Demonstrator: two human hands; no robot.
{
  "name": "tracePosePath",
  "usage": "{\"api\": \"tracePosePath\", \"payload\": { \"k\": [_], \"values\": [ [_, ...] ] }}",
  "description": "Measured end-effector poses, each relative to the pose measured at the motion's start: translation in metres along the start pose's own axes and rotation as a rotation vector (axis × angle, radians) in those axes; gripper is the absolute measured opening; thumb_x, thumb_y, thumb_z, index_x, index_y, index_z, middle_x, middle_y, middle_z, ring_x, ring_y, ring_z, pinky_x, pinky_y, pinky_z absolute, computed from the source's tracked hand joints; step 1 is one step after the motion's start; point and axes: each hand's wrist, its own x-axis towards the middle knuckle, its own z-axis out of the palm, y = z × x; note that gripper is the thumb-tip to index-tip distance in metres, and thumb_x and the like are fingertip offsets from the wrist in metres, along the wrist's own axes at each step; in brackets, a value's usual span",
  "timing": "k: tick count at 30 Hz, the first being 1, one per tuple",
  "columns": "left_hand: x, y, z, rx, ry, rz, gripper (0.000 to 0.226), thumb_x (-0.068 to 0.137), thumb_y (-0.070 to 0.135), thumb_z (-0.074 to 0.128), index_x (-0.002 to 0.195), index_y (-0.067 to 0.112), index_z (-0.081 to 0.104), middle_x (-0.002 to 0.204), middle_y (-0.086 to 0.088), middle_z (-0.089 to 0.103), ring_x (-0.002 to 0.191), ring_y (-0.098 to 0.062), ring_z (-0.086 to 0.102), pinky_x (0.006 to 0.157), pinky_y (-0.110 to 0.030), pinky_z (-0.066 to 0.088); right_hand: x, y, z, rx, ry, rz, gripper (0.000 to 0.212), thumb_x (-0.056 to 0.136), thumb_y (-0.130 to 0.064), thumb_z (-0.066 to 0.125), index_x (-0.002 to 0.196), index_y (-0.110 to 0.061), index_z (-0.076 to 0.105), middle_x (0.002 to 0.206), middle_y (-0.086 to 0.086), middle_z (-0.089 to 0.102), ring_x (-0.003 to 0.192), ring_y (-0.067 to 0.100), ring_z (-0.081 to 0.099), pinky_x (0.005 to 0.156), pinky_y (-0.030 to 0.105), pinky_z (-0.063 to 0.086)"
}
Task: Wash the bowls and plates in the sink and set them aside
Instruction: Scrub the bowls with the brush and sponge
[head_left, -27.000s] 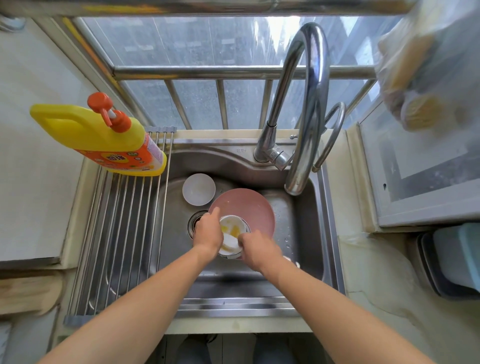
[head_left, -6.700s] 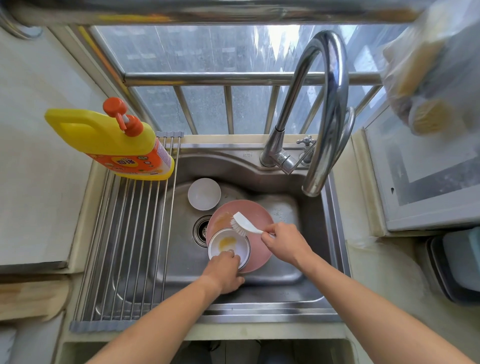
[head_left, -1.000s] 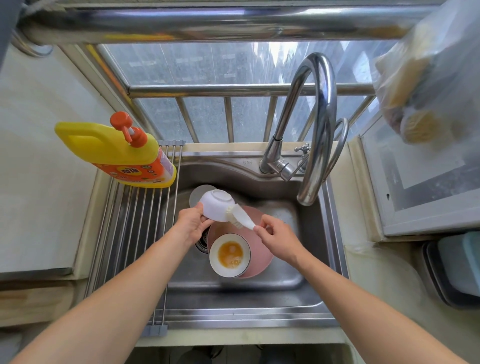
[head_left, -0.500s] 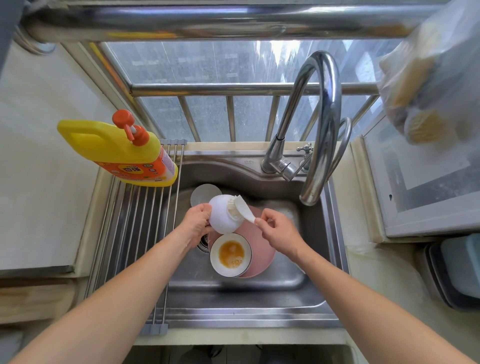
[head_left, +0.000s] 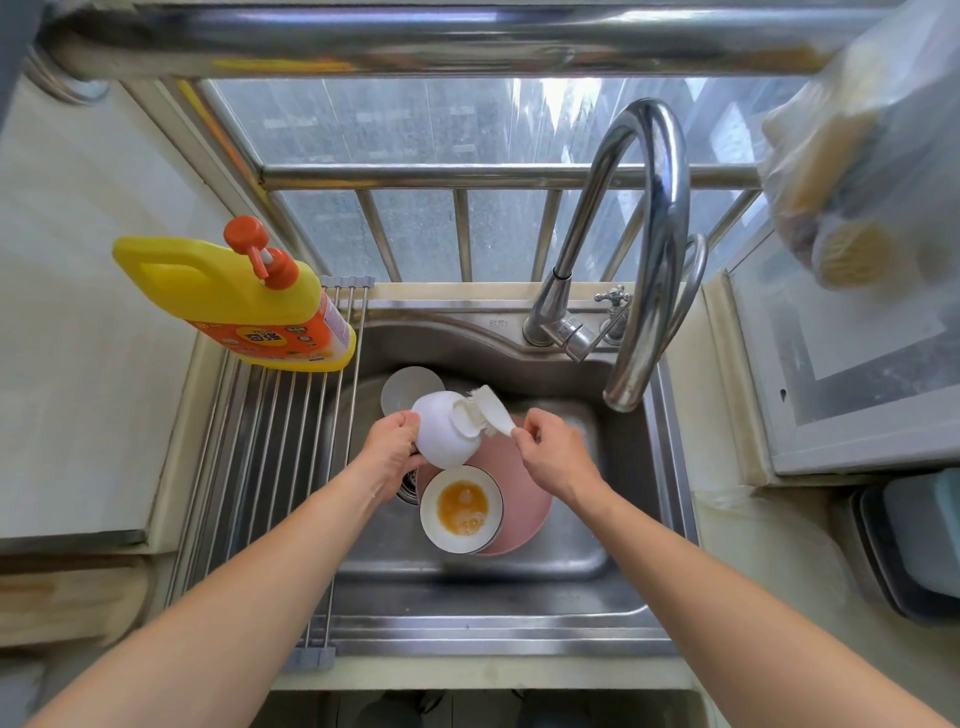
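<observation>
White bowl held tipped above the sink, gripped by left hand; right hand pinches brush, bristles against bowl's right side.

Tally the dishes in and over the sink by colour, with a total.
White: 3, namely the held bowl gripped by the left hand, the bowl with yellow residue, and the small dish at the back.
Pink: 1, the plate.
Total: 4
</observation>
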Motion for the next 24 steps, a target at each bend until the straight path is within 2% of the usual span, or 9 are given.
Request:
{"api": "tracePosePath", "payload": {
  "k": [4,8,10,12,14,18,21,22,24],
  "values": [
    [-0.002,0.000,0.006,0.083,-0.050,0.017,0.019,0.107,0.016,0.045,0.114,0.004,0.057,0.118,-0.020,0.064,0.096,-0.025,0.066,0.066,-0.031,0.062,-0.003,-0.013,0.011,-0.023,0.091,0.011,0.029,0.099,-0.031,0.051,0.073,-0.019,0.043,0.074,0.005,0.060,0.073,0.028,0.054,0.061,0.037,0.036],
    [0.002,0.004,0.002,0.200,-0.072,0.068,0.024,0.106,0.012,0.048,0.125,0.000,0.055,0.119,-0.021,0.063,0.101,-0.027,0.065,0.070,-0.030,0.060,-0.005,-0.025,0.019,0.072,0.136,0.054,0.028,0.099,-0.032,0.050,0.075,-0.018,0.046,0.074,0.005,0.059,0.072,0.027,0.054,0.058,0.037,0.037],
    [0.004,0.007,-0.003,0.251,-0.074,0.100,0.020,0.105,0.011,0.048,0.122,0.003,0.055,0.119,-0.021,0.063,0.105,-0.030,0.063,0.077,-0.035,0.060,-0.005,-0.026,0.017,0.145,0.141,0.048,0.029,0.098,-0.033,0.051,0.074,-0.018,0.046,0.072,0.004,0.058,0.068,0.022,0.051,0.057,0.034,0.037],
    [0.004,0.008,-0.008,0.334,-0.102,0.158,0.011,0.103,0.009,0.050,0.113,0.010,0.056,0.117,-0.020,0.064,0.106,-0.032,0.063,0.089,-0.045,0.057,-0.006,-0.028,0.014,0.146,0.077,-0.017,0.029,0.097,-0.035,0.054,0.074,-0.018,0.049,0.070,0.002,0.058,0.066,0.016,0.049,0.057,0.027,0.037],
    [0.003,0.008,-0.012,0.424,-0.173,0.216,0.010,0.101,0.008,0.052,0.106,0.014,0.058,0.108,-0.014,0.067,0.102,-0.030,0.064,0.091,-0.044,0.054,-0.004,-0.027,0.014,0.077,0.004,-0.057,0.029,0.096,-0.036,0.057,0.076,-0.016,0.053,0.069,-0.001,0.058,0.066,0.013,0.050,0.058,0.024,0.038],
    [-0.001,0.008,-0.015,0.506,-0.260,0.233,0.011,0.100,0.002,0.051,0.108,0.006,0.058,0.094,-0.007,0.065,0.085,-0.017,0.058,0.074,-0.028,0.050,0.009,-0.022,0.010,0.175,0.062,0.119,0.030,0.097,-0.032,0.054,0.082,-0.006,0.052,0.073,0.010,0.056,0.065,0.020,0.048,0.053,0.030,0.035],
    [-0.001,0.007,-0.019,0.519,-0.268,0.230,0.011,0.101,0.001,0.049,0.107,0.005,0.057,0.092,-0.007,0.064,0.080,-0.013,0.056,0.065,-0.020,0.047,0.012,-0.027,0.002,0.214,-0.114,0.073,0.031,0.097,-0.032,0.055,0.082,-0.006,0.050,0.070,0.008,0.053,0.053,0.017,0.042,0.045,0.022,0.033],
    [0.001,0.006,-0.021,0.514,-0.270,0.229,0.012,0.100,0.001,0.048,0.105,0.007,0.057,0.092,-0.008,0.064,0.080,-0.014,0.056,0.067,-0.023,0.048,0.013,-0.029,0.000,0.209,-0.177,0.052,0.030,0.098,-0.031,0.055,0.080,-0.009,0.050,0.069,0.008,0.052,0.050,0.016,0.040,0.042,0.020,0.031],
    [0.004,0.003,-0.024,0.491,-0.279,0.206,0.013,0.100,0.000,0.049,0.103,0.008,0.058,0.095,-0.012,0.065,0.086,-0.019,0.060,0.077,-0.037,0.056,0.019,-0.029,-0.001,0.163,-0.170,0.069,0.027,0.099,-0.030,0.054,0.080,-0.013,0.049,0.071,0.009,0.051,0.050,0.017,0.040,0.041,0.021,0.031]
  ]
}}
